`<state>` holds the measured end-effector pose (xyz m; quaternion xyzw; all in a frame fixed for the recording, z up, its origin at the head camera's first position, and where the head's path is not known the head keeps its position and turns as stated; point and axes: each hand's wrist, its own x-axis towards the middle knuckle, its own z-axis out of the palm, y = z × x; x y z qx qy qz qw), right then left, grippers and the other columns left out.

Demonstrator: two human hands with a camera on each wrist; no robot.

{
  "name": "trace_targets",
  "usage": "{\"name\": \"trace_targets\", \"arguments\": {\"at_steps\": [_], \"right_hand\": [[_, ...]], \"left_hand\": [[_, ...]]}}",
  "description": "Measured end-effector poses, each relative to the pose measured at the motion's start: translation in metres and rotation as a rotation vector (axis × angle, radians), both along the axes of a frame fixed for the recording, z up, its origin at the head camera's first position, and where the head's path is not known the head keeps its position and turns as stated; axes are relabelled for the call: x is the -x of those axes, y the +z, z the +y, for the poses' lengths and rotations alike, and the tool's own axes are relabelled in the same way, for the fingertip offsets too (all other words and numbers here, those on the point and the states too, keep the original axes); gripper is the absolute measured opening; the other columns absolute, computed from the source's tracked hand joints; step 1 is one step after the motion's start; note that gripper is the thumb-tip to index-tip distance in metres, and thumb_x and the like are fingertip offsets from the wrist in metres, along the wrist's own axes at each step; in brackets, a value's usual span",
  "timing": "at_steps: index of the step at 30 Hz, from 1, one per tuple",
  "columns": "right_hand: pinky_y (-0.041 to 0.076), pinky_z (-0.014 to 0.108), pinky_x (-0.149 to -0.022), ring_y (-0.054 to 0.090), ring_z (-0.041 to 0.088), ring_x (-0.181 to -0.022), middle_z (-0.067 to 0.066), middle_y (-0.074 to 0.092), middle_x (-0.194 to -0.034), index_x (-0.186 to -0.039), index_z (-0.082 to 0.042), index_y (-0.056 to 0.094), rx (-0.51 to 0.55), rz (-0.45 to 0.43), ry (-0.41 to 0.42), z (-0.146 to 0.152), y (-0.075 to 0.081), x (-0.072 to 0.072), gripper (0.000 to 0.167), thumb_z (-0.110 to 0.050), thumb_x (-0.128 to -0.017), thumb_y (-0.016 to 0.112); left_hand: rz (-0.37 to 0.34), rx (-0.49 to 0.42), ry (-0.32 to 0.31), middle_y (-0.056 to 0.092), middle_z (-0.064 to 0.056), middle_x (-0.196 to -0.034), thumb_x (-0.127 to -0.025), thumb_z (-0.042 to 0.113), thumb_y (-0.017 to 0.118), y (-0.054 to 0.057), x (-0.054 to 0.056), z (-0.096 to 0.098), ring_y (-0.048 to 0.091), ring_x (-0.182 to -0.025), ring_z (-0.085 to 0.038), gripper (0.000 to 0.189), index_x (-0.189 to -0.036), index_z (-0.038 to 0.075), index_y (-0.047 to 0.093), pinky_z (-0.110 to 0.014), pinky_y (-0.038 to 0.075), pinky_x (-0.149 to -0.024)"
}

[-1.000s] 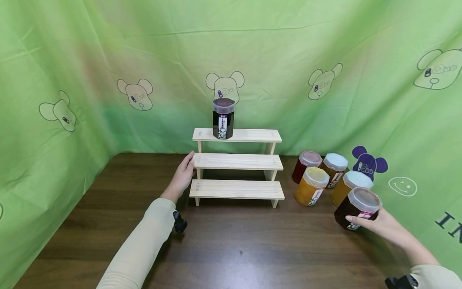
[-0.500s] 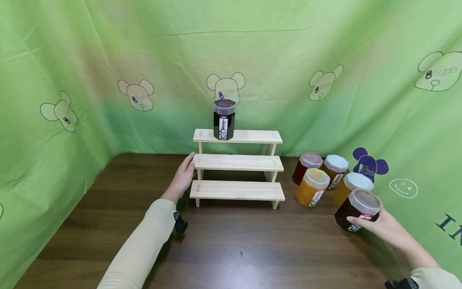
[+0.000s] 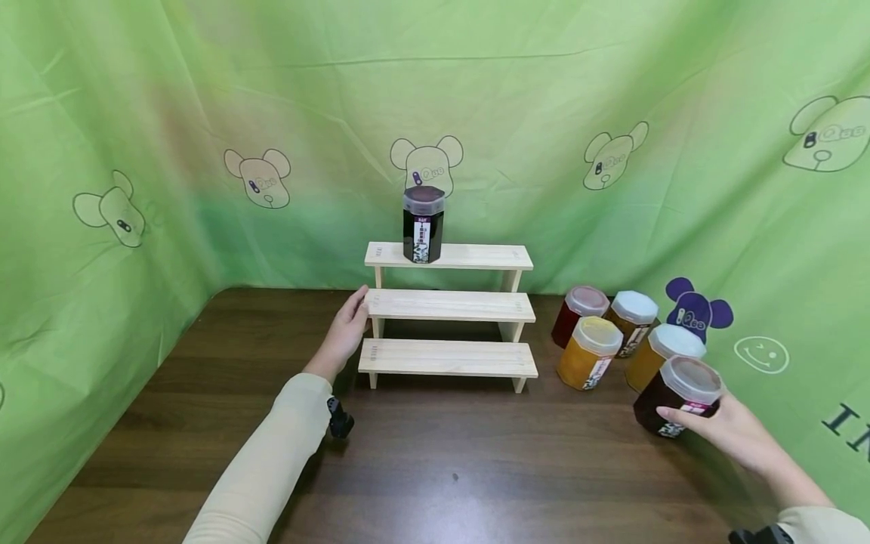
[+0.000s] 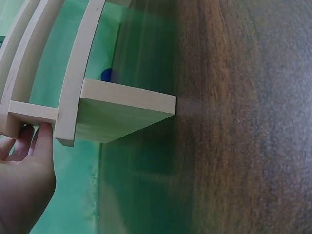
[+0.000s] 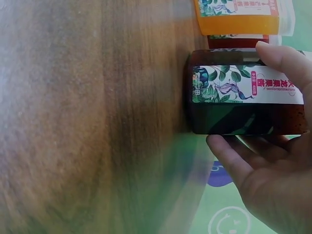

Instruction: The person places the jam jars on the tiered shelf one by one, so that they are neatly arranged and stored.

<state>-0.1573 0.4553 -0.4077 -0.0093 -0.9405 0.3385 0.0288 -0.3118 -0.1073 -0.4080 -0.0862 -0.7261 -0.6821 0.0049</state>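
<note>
At far left, a pale sleeve (image 3: 272,461) leads to the left hand (image 3: 342,334), whose fingertips touch the left end of a pale wooden stand (image 3: 448,304) at its middle shelf; whether this grip pinches the wood, I cannot tell. The three-tiered stand rests on the dark brown tabletop (image 3: 408,468), before a green cloth (image 3: 516,98) printed with bear-like heads. On its top shelf, left of the middle, a black jar (image 3: 423,240) stands upright with its label facing forward.

Right of the stand, jars cluster on the tabletop: a red jar (image 3: 566,323) at the back, an orange jar (image 3: 581,364) in front of it, then a brown jar (image 3: 637,332) with a whitish lid, and an amber jar (image 3: 642,366), also white-lidded. Nearest the person is a dark red jar (image 3: 662,397), just beside the amber one. The right hand (image 3: 730,431) grips it, thumb on one side and fingers on the opposite side, leaving its printed label (image 5: 226,84) showing between them.
</note>
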Motion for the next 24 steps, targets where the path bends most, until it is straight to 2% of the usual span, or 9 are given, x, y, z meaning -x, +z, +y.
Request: {"name": "trace_targets", "arguments": {"at_steps": [1, 8, 15, 22, 24], "right_hand": [[0.037, 0.076, -0.087, 0.043, 0.061, -0.118, 0.045, 0.045, -0.132, -0.153, 0.012, 0.013, 0.001, 0.004, -0.002, 0.000, 0.001, -0.001, 0.094, -0.032, -0.094, 0.072], [0.033, 0.080, -0.086, 0.038, 0.065, -0.119, 0.046, 0.039, -0.136, -0.157, 0.007, 0.008, 0.003, 0.064, -0.008, 0.001, 0.010, -0.003, 0.098, -0.030, -0.093, 0.073], [0.031, 0.080, -0.087, 0.037, 0.062, -0.121, 0.040, 0.039, -0.141, -0.161, -0.008, 0.011, 0.021, 0.113, -0.029, -0.004, 0.026, -0.004, 0.096, -0.030, -0.093, 0.074], [0.023, 0.085, -0.089, 0.026, 0.070, -0.126, 0.045, 0.031, -0.144, -0.161, -0.007, 0.009, 0.047, 0.137, -0.064, -0.011, 0.039, -0.003, 0.096, -0.033, -0.094, 0.072], [0.021, 0.086, -0.091, 0.024, 0.070, -0.127, 0.045, 0.030, -0.145, -0.162, -0.012, 0.008, 0.068, 0.154, -0.076, -0.014, 0.042, -0.003, 0.096, -0.032, -0.094, 0.072]], "left_hand": [[-0.002, -0.001, 0.001, 0.022, -0.015, -0.163, -0.112, 0.015, 0.032, 0.000, 0.000, 0.000, 0.028, -0.146, -0.028, 0.051, -0.160, 0.006, 0.021, -0.045, 0.031, -0.117], [0.006, 0.000, 0.012, 0.023, -0.017, -0.163, -0.111, 0.015, 0.033, -0.001, 0.000, 0.001, 0.029, -0.146, -0.029, 0.051, -0.160, 0.005, 0.021, -0.046, 0.032, -0.116], [-0.003, 0.003, 0.010, 0.024, -0.016, -0.162, -0.111, 0.016, 0.033, -0.001, 0.001, 0.001, 0.030, -0.146, -0.028, 0.051, -0.160, 0.006, 0.021, -0.045, 0.032, -0.116], [-0.004, 0.011, 0.011, 0.025, -0.016, -0.162, -0.111, 0.015, 0.033, -0.001, 0.002, 0.000, 0.031, -0.145, -0.028, 0.051, -0.160, 0.006, 0.021, -0.045, 0.033, -0.116], [-0.001, 0.008, 0.012, 0.025, -0.017, -0.162, -0.111, 0.015, 0.033, -0.001, 0.002, 0.000, 0.031, -0.145, -0.029, 0.051, -0.160, 0.006, 0.021, -0.045, 0.033, -0.116]]}}
